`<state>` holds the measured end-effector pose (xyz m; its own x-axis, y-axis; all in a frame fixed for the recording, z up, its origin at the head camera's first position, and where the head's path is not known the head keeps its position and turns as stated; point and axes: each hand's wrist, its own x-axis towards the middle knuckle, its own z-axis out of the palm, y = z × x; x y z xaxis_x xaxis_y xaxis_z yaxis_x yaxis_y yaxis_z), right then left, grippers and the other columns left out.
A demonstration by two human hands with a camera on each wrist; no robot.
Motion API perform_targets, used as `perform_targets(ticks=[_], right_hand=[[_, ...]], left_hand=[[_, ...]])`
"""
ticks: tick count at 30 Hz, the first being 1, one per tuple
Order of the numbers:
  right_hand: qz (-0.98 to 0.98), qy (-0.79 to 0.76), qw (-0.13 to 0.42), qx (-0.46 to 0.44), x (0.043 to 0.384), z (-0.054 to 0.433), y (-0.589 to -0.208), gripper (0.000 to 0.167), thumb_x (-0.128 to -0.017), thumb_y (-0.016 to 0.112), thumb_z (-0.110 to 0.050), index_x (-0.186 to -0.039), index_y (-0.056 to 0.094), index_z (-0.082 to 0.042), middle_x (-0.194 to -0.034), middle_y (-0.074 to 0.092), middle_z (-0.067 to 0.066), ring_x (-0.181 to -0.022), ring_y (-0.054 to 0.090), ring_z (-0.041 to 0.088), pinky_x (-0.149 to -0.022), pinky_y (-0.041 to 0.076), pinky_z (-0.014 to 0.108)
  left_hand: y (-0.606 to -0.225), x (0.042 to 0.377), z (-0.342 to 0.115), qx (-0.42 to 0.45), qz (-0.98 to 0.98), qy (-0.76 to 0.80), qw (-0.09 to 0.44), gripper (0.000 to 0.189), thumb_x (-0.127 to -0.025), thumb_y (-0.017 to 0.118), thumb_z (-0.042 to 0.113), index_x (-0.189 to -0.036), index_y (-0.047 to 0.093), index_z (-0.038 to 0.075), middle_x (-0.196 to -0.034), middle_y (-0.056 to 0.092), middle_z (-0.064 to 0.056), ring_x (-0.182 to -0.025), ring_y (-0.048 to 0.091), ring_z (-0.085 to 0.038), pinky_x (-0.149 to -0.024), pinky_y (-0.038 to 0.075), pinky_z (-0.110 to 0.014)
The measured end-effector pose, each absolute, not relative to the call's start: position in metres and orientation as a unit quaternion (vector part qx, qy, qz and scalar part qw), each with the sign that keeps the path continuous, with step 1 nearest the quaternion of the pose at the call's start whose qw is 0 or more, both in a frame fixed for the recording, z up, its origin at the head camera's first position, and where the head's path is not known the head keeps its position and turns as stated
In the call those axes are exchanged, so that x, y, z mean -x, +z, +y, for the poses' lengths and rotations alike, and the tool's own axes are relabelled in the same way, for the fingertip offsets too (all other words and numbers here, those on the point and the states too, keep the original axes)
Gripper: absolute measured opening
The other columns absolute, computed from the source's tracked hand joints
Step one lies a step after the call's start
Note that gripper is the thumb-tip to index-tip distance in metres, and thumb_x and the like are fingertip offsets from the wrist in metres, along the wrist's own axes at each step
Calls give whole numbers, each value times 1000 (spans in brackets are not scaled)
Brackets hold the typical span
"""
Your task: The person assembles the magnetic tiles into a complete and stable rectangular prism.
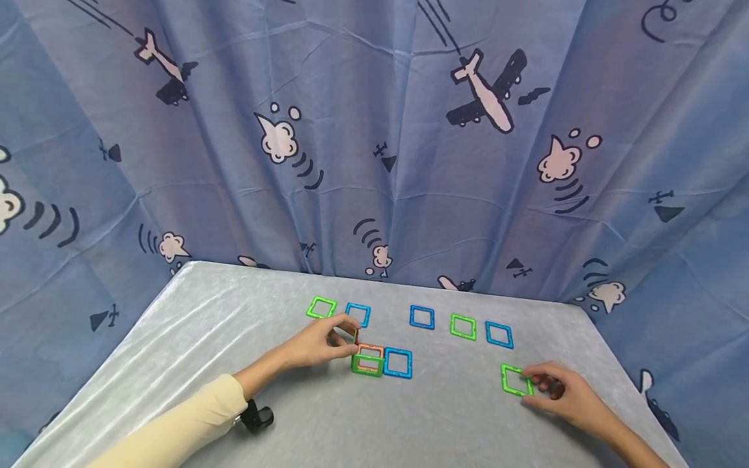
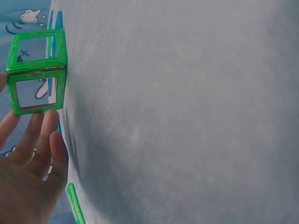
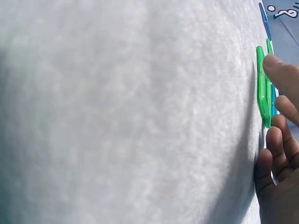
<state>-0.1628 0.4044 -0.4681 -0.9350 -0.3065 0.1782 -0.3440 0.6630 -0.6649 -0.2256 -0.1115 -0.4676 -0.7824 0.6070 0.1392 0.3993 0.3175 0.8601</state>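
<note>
My left hand (image 1: 318,341) pinches an upright magnetic tile at the left side of a small group of square tiles. That tile shows nearly edge-on in the head view, and the left wrist view shows a green frame (image 2: 60,91) by the fingertips. Within the group, an orange tile (image 1: 371,347) sits behind a green upright tile (image 1: 367,374), and a blue tile (image 1: 398,376) lies flat on the right. Over at the right, my right hand (image 1: 570,398) holds a green magnetic tile (image 1: 504,380) by its right edge, between thumb and fingers.
Toward the back of the grey cloth-covered table (image 1: 445,416) lie a green tile (image 1: 323,299), a light blue tile (image 1: 359,305), a blue tile (image 1: 422,308), another green tile (image 1: 463,317) and another blue one (image 1: 499,324). A patterned blue curtain (image 1: 363,156) hangs behind. Something black (image 1: 255,417) shows below the left sleeve.
</note>
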Motion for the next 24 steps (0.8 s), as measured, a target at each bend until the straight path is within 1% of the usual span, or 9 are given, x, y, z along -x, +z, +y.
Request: perform_targets(ticks=[7,12,15,19,24], right_hand=[[-908,368,39,-195,163,405,-473,31,-77,88,-4,-104,73,-4,-88,60,3,-74,53,15,-57,44,27],[-904,373,60,-200,161,402,-477,23,-77,88,-1,-96,75,-6,-83,61,3,-72,54,15,-57,45,25],[-904,374,64,-197,160,401,-478,20,-78,87,-1,-93,76,-7,-81,60,2,-70,55,13,-57,46,24],[-907,366,64,-196,159,400,-478,17,-79,86,-1,-90,76,-9,-78,59,-3,-69,54,9,-56,45,23],[-911,356,68,-198,159,398,-477,17,-80,85,-1,-87,75,-13,-78,58,-9,-69,54,6,-56,45,23]], left_hand=[[-466,225,-111,-312,805,493,108,42,-98,72,23,-132,57,3,-122,65,-10,-91,70,-15,-77,55,-34],[-466,225,-111,-312,808,488,109,43,-98,72,23,-133,57,3,-122,65,-9,-92,70,-14,-78,55,-34],[-467,224,-111,-314,808,486,108,42,-98,72,23,-133,57,3,-122,65,-10,-92,70,-14,-79,55,-33],[-467,225,-111,-318,805,488,108,42,-98,71,22,-133,57,2,-122,64,-12,-92,70,-15,-79,55,-34],[-467,226,-110,-318,804,491,107,42,-98,72,22,-132,57,2,-123,64,-14,-92,70,-15,-79,55,-33]])
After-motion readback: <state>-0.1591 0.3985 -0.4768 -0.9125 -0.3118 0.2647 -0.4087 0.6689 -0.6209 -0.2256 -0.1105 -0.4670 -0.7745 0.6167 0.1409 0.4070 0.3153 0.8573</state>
